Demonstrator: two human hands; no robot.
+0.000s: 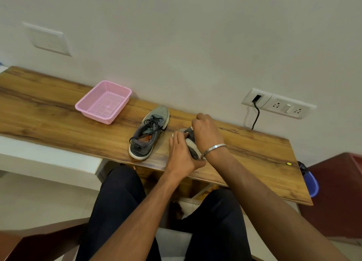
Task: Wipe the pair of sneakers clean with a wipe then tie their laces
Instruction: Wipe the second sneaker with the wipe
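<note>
At the centre of the frame a grey sneaker (149, 133) with a white sole, black laces and an orange lining stands on the wooden table (58, 119), its laces loose. Just right of it, both grips close on the second sneaker (191, 143): the left hand (181, 153) clasps its pale sole, the right hand (205, 132) curls over its top. A pink basket (103, 101) sits upper left.

Wooden table (58, 112) against wall, brown grain top. Grey sneaker (149, 134) rests on its sole mid-table, toe toward wall, laces loose. Pink mesh basket (103, 101) left of that sneaker, nearer the wall, apart from it. Second sneaker (191, 143) just right of the grey sneaker, mostly hidden by hands. Small yellow item (288, 164) far right of the sneaker, near table edge.
</note>
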